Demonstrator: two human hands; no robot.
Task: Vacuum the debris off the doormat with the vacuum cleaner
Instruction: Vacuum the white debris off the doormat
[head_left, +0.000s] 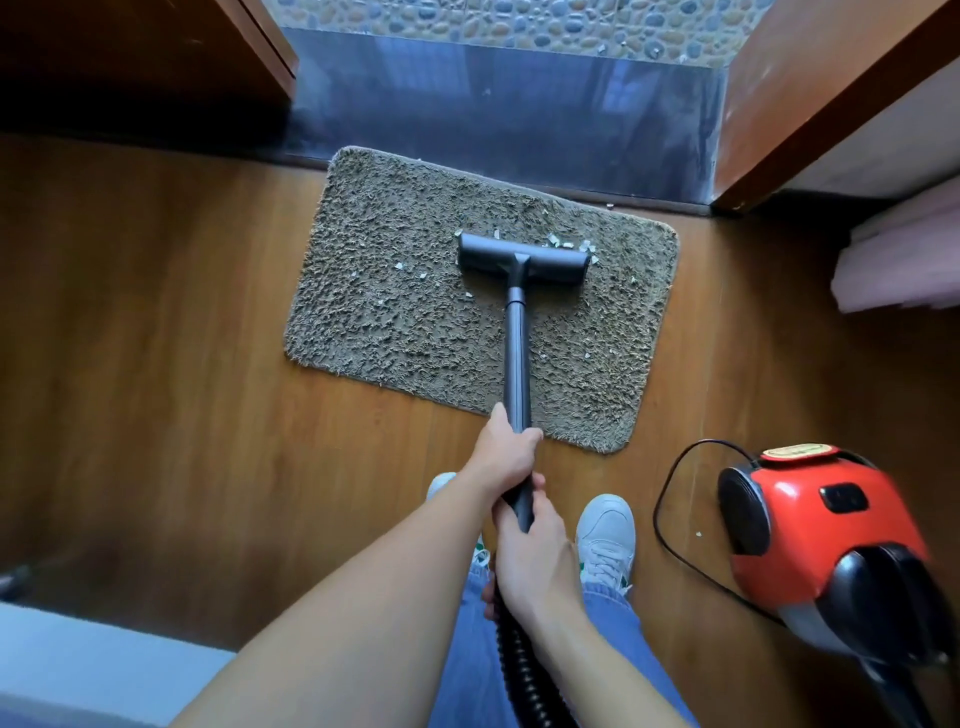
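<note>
Debris (400, 266) lies as small white bits on the shaggy brown doormat (363, 322). The mat sits on the wood floor (156, 338), just in front of the door step. You can see a few bits to the left of the vacuum's floor head (524, 260) and a thicker bunch by its right end.

The floor head sits flat on the mat, a bit right of the middle and toward the far edge. The dark wand (518, 353) runs straight back from it to you. Your left hand (511, 452) is wrapped around the wand. Your right hand (535, 551) is wrapped around the handle end just behind it, where the black hose (519, 670) begins.

I think you are partway through the job, as many bits are left. Hold the head flat and move it slowly, so the long fuzz lets the bits go. Go in rows side by side, and do the left bits too. Push gently, or the mat may slide or bunch up.

On your right, past your white shoe (605, 535), the black cord (670, 519) and the red canister (826, 530) lie on the floor. Don't step on the cord or tug the hose hard.
</note>
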